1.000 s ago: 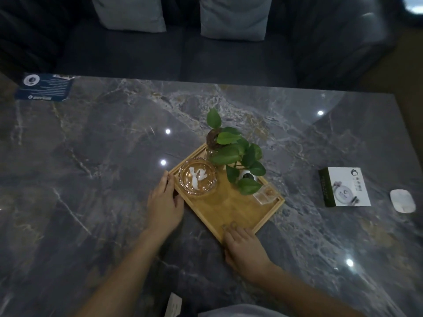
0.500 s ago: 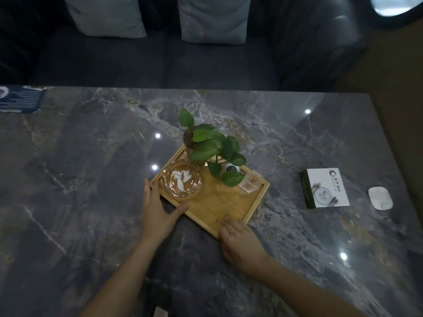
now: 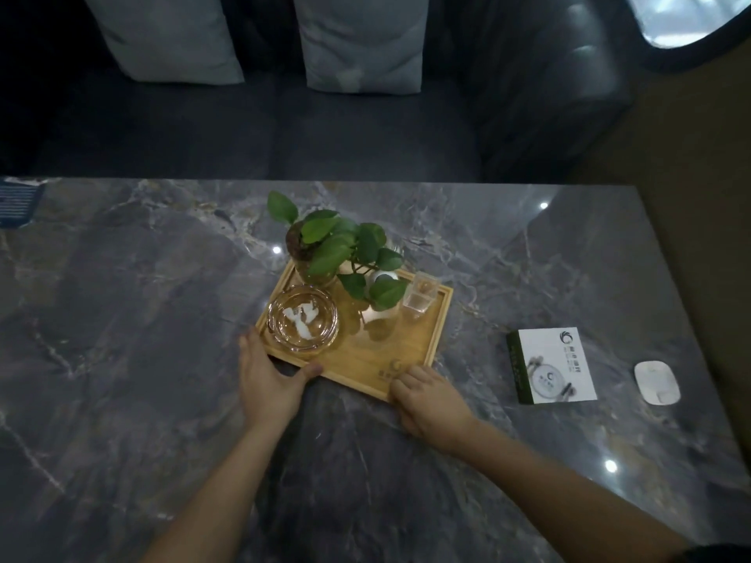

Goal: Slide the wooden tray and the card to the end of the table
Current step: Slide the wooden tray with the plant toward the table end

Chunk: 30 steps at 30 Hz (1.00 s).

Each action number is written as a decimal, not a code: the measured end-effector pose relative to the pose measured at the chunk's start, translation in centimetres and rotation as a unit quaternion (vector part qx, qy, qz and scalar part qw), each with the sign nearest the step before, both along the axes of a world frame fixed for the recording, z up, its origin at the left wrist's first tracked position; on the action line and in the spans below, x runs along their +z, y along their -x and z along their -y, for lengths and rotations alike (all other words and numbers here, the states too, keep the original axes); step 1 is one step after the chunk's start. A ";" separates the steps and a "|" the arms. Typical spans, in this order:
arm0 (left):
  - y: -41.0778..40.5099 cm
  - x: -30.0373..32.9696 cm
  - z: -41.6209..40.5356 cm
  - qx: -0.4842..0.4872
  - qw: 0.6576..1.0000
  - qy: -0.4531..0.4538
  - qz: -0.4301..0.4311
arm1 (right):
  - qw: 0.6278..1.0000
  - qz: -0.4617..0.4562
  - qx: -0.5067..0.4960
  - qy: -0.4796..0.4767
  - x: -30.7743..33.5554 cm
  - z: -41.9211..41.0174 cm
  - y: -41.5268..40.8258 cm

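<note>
The wooden tray lies mid-table on the dark marble top. It carries a glass ashtray, a small leafy plant and a small clear box. My left hand cups the tray's near left corner, thumb along the front edge. My right hand presses on the near right corner, fingers curled over the rim. A dark blue card lies at the far left edge of the table, cut off by the frame.
A white and green box and a white oval mouse lie to the right of the tray. A dark sofa with two grey cushions runs behind the table. The table's right edge meets a brown floor.
The tray has turned clockwise and shifted toward the right, both hands staying on its near corners. The view has moved right, so the blue card now sits at the frame's left border.
</note>
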State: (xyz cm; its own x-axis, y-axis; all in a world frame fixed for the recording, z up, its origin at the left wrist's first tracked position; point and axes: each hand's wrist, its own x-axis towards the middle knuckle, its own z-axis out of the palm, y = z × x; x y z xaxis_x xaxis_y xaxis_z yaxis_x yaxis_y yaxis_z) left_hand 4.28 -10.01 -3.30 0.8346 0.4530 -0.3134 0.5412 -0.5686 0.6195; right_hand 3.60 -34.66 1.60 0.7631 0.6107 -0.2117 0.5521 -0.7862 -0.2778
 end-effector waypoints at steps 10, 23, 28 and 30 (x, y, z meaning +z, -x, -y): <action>-0.4 0.4 0.3 -0.002 1.000 -0.013 0.005 | 1.000 -0.008 0.002 -0.030 -1.1 0.8 -0.9; -2.1 1.0 1.4 0.006 1.000 -0.015 0.020 | 0.999 -0.033 0.018 -0.029 -1.5 2.4 -2.8; -2.6 1.1 2.4 0.019 0.999 -0.021 0.027 | 0.999 -0.031 0.012 -0.032 -1.4 3.3 -3.7; -3.0 1.0 3.6 0.028 0.999 -0.020 0.033 | 0.999 -0.034 0.005 -0.029 -1.3 4.3 -4.6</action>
